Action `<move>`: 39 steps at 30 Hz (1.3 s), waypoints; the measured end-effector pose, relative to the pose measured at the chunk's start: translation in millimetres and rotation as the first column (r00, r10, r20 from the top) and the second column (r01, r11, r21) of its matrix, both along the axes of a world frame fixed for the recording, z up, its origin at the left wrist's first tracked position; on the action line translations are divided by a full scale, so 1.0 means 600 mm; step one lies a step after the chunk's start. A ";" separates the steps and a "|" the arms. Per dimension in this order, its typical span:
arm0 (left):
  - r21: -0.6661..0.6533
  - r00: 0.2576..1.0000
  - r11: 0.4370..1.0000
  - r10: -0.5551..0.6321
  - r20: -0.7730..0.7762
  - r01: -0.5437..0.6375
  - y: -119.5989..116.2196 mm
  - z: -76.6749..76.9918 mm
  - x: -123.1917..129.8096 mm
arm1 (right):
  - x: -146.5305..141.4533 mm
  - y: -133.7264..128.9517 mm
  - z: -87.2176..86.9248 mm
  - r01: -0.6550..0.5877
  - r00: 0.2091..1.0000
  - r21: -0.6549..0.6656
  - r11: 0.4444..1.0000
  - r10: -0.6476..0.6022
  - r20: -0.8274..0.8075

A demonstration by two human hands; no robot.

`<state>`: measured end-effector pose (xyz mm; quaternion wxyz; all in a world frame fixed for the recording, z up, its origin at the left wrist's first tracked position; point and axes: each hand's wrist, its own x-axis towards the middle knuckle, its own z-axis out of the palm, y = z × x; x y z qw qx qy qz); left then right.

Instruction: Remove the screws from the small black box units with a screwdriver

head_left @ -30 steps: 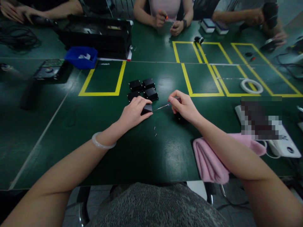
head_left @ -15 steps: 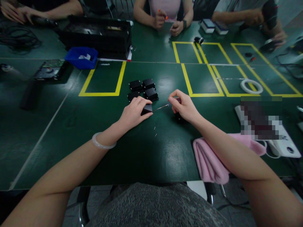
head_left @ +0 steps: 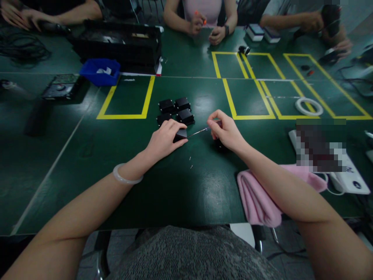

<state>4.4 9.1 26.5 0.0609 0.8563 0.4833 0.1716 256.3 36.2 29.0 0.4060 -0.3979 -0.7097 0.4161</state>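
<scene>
One black box (head_left: 181,134) sits near centre, gripped between the left hand's (head_left: 164,139) thumb and fingers, presumably to brace it against the screwdriver (head_left: 198,132). Right hand (head_left: 223,127) pinches that tool, tip at the box's right edge. Count: four more boxes (head_left: 185,116) just beyond, two loose screws (head_left: 191,167) nearer.

Dark green table (head_left: 163,194), ruled with yellow tape outlines (head_left: 122,116) at upper left and upper right. Centre of frame: plain black boxes (head_left: 185,116), a silvery screwdriver shaft (head_left: 197,133). Upper left — a bright blue bin (head_left: 99,79). Right — a white tape ring (head_left: 298,107); lower right, a pink towel (head_left: 259,198). Lower left, a milky-white bangle (head_left: 122,179); bottom centre, dark grey mottled cloth (head_left: 186,252).
</scene>
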 end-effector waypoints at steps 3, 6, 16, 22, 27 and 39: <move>-0.003 1.000 1.000 -0.001 -0.005 0.001 0.000 0.000 0.000 | 0.000 -0.001 0.000 -0.001 1.000 0.009 1.000 0.001 -0.026; -0.005 1.000 1.000 -0.002 -0.010 0.002 0.000 0.001 0.000 | 0.002 0.001 0.002 -0.011 1.000 0.008 1.000 0.011 -0.005; -0.010 1.000 1.000 0.008 -0.005 -0.009 -0.001 0.002 0.000 | 0.001 -0.003 0.006 -0.016 1.000 0.002 1.000 0.017 -0.024; -0.025 1.000 1.000 0.008 0.003 -0.008 -0.001 0.003 0.000 | 0.003 0.001 0.004 -0.015 1.000 -0.014 1.000 0.015 0.022; -0.023 1.000 1.000 0.010 0.002 -0.010 -0.001 0.002 0.001 | 0.001 -0.002 0.005 -0.021 0.999 0.000 1.000 0.021 -0.037; -0.019 1.000 1.000 0.005 -0.001 -0.005 -0.001 0.000 -0.001 | 0.002 0.000 0.003 -0.020 0.999 -0.003 1.000 0.020 -0.027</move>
